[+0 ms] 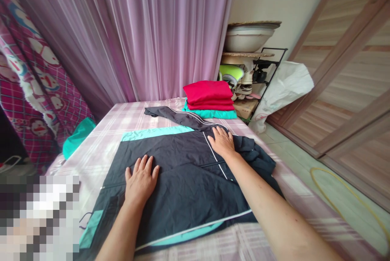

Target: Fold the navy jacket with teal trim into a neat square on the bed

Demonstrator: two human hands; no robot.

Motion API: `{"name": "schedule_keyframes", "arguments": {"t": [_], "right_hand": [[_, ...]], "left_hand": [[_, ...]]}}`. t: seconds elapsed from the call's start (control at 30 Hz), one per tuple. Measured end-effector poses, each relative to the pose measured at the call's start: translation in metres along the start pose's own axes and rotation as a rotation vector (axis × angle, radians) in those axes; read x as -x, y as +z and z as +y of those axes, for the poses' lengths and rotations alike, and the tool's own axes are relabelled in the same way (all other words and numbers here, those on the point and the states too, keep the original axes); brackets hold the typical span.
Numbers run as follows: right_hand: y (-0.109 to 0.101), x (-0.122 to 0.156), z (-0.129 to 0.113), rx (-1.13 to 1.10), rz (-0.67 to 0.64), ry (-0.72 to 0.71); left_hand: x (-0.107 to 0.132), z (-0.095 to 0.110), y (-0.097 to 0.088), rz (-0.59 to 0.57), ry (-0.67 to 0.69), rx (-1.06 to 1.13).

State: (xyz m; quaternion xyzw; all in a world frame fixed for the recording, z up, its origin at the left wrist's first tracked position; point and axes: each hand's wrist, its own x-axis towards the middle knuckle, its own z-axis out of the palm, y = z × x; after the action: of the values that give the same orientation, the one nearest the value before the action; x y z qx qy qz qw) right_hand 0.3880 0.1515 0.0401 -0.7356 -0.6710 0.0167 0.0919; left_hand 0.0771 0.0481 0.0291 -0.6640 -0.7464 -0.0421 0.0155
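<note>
The left hand [141, 179] and right hand [222, 142] splay flat on a dark garment [183, 188]; a rack [278, 64] beyond holds shoes [246, 87] and a basin [248, 39] (I can't see inside).

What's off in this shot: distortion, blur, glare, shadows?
Head view: wide-angle stretch, the wooden doors leaning steeply at right; head view: coarse pixel blocks hide the lower-left corner; head view: soft light, no hard shadows standing out around left hand or right hand; head view: no strong glare on the dark garment, its wrinkles readable.
</note>
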Motion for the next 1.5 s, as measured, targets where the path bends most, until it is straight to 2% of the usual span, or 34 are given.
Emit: {"name": "schedule_keyframes", "arguments": {"t": [0.07,0.1,0.2,0.33,0.43,0.47,0.53,0.6,0.63,0.7,0.8,0.9,1.03,1.2,1.4,1.5], "right_hand": [[0.001,-0.005,-0.005,0.018,-0.015,-0.100],[0.003,-0.008,-0.006,0.020,-0.060,-0.103],[0.012,-0.017,-0.004,0.017,-0.173,0.021],[0.010,-0.024,-0.008,0.002,-0.177,0.113],[-0.001,-0.013,-0.027,-0.034,-0.149,0.116],[-0.003,-0.006,-0.036,-0.051,-0.116,0.072],[-0.004,0.013,-0.051,-0.082,-0.073,-0.128],[0.000,0.032,-0.058,-0.097,-0.140,-0.367],[0.002,0.039,-0.058,-0.097,-0.190,-0.434],[0.005,0.046,-0.051,-0.086,-0.239,-0.411],[0.004,0.046,-0.033,-0.110,-0.117,-0.241],[0.004,0.049,-0.021,-0.139,0.018,-0.189],[0.015,0.062,-0.020,-0.064,0.017,-0.088],[0.027,0.067,-0.017,-0.081,0.103,-0.111],[0.026,0.068,-0.009,-0.213,0.182,-0.145],[0.027,0.076,-0.011,-0.196,0.235,-0.169]], "left_hand": [[0.000,0.000,0.000,-0.001,-0.001,-0.001],[0.000,0.000,0.000,0.000,-0.002,0.002],[0.001,0.000,0.000,0.007,0.001,0.008],[0.001,0.001,-0.002,-0.007,-0.003,-0.002],[0.001,0.002,-0.003,-0.012,-0.007,0.000],[0.001,0.002,-0.003,-0.007,-0.005,0.003],[0.001,0.002,-0.002,-0.001,-0.002,0.010],[0.001,0.001,-0.003,-0.009,-0.003,0.016],[0.001,0.001,-0.003,-0.017,-0.005,0.017],[0.001,0.001,-0.003,-0.027,-0.007,0.019],[0.001,0.001,-0.003,-0.019,-0.003,0.023],[0.001,0.001,-0.001,-0.003,0.003,0.026],[0.001,0.001,-0.001,0.006,0.003,0.025],[0.003,0.002,-0.002,-0.010,-0.002,0.013],[0.003,0.002,-0.004,-0.052,0.003,0.011],[0.003,0.002,-0.004,-0.050,0.009,0.015]]}}
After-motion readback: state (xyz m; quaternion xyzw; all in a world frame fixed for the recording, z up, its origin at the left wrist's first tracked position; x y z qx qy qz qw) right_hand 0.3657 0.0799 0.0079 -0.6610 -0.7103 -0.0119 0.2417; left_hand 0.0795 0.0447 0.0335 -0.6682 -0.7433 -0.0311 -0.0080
